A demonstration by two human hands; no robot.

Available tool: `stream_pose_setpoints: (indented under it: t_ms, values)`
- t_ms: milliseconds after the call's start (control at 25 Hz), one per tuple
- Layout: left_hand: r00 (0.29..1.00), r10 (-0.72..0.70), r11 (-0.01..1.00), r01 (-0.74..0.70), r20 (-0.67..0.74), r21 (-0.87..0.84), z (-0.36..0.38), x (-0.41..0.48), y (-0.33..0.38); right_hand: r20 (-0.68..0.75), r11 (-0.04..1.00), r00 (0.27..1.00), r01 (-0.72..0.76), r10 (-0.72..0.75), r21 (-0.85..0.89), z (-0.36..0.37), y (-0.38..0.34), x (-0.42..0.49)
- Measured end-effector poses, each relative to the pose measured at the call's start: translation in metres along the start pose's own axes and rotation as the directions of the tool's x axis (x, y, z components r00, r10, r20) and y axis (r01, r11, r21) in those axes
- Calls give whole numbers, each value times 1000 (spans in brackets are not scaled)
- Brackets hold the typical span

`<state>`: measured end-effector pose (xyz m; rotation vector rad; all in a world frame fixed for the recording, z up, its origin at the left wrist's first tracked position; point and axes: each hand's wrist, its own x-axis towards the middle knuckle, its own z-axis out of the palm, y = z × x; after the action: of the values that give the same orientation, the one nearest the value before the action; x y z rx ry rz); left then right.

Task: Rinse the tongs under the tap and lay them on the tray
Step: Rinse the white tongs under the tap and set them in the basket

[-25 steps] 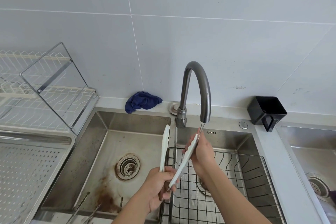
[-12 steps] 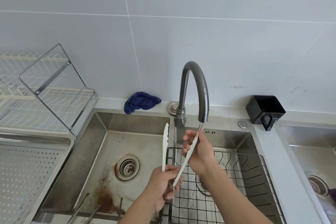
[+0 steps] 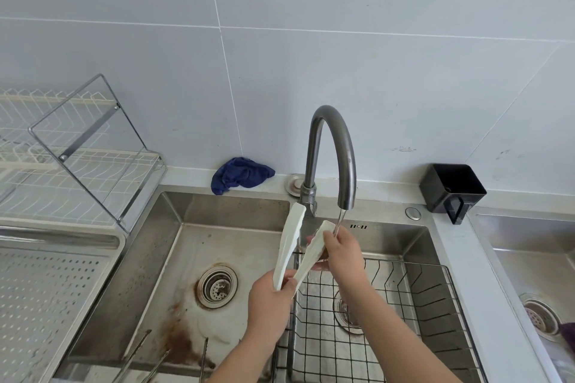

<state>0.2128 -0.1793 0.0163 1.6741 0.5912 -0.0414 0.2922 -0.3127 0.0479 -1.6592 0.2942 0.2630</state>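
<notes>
Stainless steel sink (image 3: 174, 258) fills most of the lower half of the frame. The white plastic tongs (image 3: 287, 246) are held up over its middle, just below the spout of the dark grey gooseneck tap (image 3: 329, 146). They're spread in a V, tips up and hinge end down.

The left hand (image 3: 269, 311), at lower centre, grips the hinge end with its fingers curled round it. The right hand (image 3: 343, 253) is wrapped round the right-side arm of the tongs close to its tip. That's right where a thin stream of water (image 3: 340, 218) comes off the spout, so the water meets the tip and the fingers. The other arm sticks up free beside the tap's base, out of the stream.

Below the right hand a black wire basket (image 3: 404, 305) sits in the right part of the sink. In the left part there's a round metal drain strainer (image 3: 217, 286) with brown rusty stains below it. A few thin metal utensils (image 3: 137, 354) lie at the bottom edge, can't tell what kind.

The perforated steel tray (image 3: 37, 305) is on the bench at lower left, well apart from the tongs, with a white wire dish rack (image 3: 46, 180) behind it. A crumpled dark blue cloth (image 3: 241, 174) lies on the ledge left of the tap, and a black square plastic cup (image 3: 451, 186) stands on the ledge to the right.
</notes>
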Motion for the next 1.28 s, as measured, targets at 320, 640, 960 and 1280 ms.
stream_pose_setpoints:
  t_ms: [320, 640, 960, 1280]
  values:
    - [973, 230, 932, -225, 14, 284, -16, 2, -4, 35, 962, 998, -50, 42, 268, -13, 7, -3]
    - [986, 165, 936, -163, 20, 311, -25, 1, -9, 35, 990, 999, -41, 36, 134, -23, 21, -6]
    - [962, 272, 852, -223, -36, 473, -41, 5, 0, 128, 988, 989, -93, 77, 124, -10, 12, -6]
    - [958, 287, 861, -255, -6, 440, -41, 12, 4, 172, 959, 980, -140, 98, 248, -18, 4, 1]
